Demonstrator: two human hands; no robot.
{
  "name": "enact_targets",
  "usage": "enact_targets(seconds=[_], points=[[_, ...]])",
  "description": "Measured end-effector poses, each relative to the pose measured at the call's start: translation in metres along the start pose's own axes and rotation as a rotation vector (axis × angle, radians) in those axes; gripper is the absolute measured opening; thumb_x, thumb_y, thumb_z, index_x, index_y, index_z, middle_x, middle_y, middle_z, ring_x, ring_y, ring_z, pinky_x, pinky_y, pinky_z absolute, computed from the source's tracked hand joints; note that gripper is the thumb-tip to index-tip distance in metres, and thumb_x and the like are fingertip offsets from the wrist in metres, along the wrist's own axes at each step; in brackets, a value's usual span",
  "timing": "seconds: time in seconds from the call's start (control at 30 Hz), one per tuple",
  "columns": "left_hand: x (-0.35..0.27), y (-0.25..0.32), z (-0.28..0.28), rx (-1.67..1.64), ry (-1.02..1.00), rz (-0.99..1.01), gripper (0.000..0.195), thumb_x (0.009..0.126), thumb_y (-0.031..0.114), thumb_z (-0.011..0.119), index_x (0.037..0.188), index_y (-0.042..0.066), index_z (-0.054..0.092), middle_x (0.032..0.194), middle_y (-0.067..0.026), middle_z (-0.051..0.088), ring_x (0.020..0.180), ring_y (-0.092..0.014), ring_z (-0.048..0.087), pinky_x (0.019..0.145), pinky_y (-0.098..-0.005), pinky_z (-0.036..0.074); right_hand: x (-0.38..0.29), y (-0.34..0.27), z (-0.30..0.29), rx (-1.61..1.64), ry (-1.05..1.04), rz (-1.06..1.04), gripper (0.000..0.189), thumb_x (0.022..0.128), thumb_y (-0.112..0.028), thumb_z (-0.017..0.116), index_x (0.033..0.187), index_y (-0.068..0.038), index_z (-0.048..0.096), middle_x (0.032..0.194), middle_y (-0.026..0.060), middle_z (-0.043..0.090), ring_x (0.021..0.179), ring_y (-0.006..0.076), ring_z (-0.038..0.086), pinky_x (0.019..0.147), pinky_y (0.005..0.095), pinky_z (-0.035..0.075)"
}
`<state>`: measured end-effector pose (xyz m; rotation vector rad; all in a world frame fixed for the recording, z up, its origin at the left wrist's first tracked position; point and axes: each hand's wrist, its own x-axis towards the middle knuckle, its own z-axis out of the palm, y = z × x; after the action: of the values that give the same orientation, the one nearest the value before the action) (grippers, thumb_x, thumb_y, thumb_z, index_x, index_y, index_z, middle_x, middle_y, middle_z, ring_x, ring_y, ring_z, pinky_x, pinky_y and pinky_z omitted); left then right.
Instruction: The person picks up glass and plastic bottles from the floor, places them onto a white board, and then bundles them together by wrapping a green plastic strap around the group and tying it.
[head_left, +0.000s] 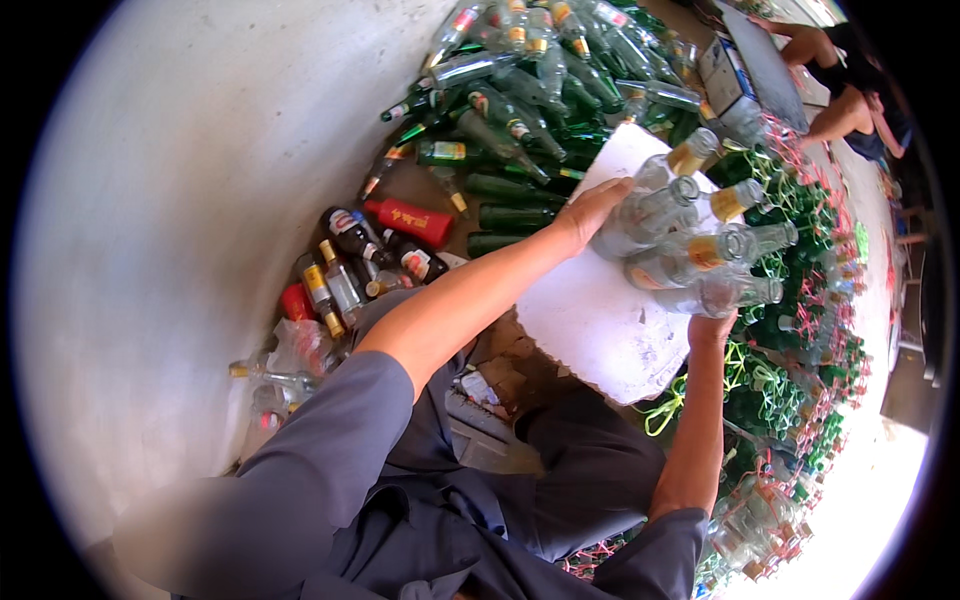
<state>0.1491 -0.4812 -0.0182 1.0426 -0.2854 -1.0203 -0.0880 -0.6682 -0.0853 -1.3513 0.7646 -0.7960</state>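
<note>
Several clear glass bottles (651, 217) stand upright in a tight cluster on a white board (592, 300). Some of their necks carry gold labels. My left hand (592, 212) presses against the far left side of the cluster, thumb and fingers along the glass. On the opposite side, my right hand (711, 330) cups the lower part of the nearest bottle (716, 294); most of its fingers are hidden behind the glass. Between them, my two hands clasp the group.
A heap of loose green and clear bottles (517, 97) lies beyond the board. Bottles tied with pink and yellow string (795, 315) crowd the right side. Dark bottles and a red bottle (412, 223) lie by the pale wall (172, 187). Another person (847, 97) sits at upper right.
</note>
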Motion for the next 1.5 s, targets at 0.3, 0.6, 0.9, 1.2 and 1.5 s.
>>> enact_targets(seconds=[0.3,0.6,0.9,1.2,1.5], points=[[-0.064,0.099,-0.126,0.091,0.324,-0.006,0.033,0.089,0.033,0.062,0.101,0.002,0.062,0.094,-0.0137,0.069,0.088,-0.027,0.069,0.077,-0.0373,0.056,-0.007,-0.008,-0.005,0.177,0.079,0.197,0.051,0.089,-0.028,0.063,0.134,-0.01,0.048,0.125,0.008,0.056,0.112,0.0248,0.057,0.093,0.04,0.048],[-0.335,0.038,-0.267,0.261,0.923,0.015,0.037,0.092,0.034,0.057,0.066,0.008,0.055,0.056,-0.0062,0.057,0.043,-0.016,0.051,0.042,-0.0288,0.04,-0.026,-0.055,0.004,0.063,0.225,0.386,0.053,0.094,-0.048,0.047,0.134,-0.013,0.047,0.125,0.009,0.057,0.112,0.0252,0.056,0.099,0.0437,0.043],[-0.51,-0.082,-0.229,0.667,0.743,-0.504,0.038,0.086,0.03,0.055,0.065,0.0,0.065,0.06,-0.0098,0.064,0.051,-0.018,0.062,0.053,-0.0338,0.049,-0.02,-0.074,0.001,0.065,0.251,0.409,0.048,0.094,-0.044,0.052,0.125,-0.008,0.054,0.115,0.0121,0.062,0.099,0.0253,0.062,0.087,0.0385,0.05],[-0.614,-0.214,-0.257,0.972,0.364,-0.537,0.032,0.084,0.032,0.056,0.094,0.003,0.066,0.092,-0.0207,0.067,0.089,-0.04,0.064,0.079,-0.0462,0.05,-0.046,-0.111,0.0,-0.034,0.263,0.393,0.053,0.095,-0.032,0.057,0.133,0.002,0.044,0.127,0.0172,0.056,0.112,0.0287,0.059,0.092,0.0378,0.051],[-0.68,-0.294,-0.278,0.845,0.509,-0.359,0.031,0.086,0.028,0.055,0.092,-0.001,0.064,0.093,-0.0232,0.066,0.089,-0.04,0.065,0.076,-0.0475,0.051,-0.081,-0.109,-0.007,-0.044,0.214,0.477,0.045,0.096,-0.02,0.057,0.13,0.007,0.046,0.126,0.0199,0.06,0.112,0.0287,0.062,0.087,0.0374,0.054]])
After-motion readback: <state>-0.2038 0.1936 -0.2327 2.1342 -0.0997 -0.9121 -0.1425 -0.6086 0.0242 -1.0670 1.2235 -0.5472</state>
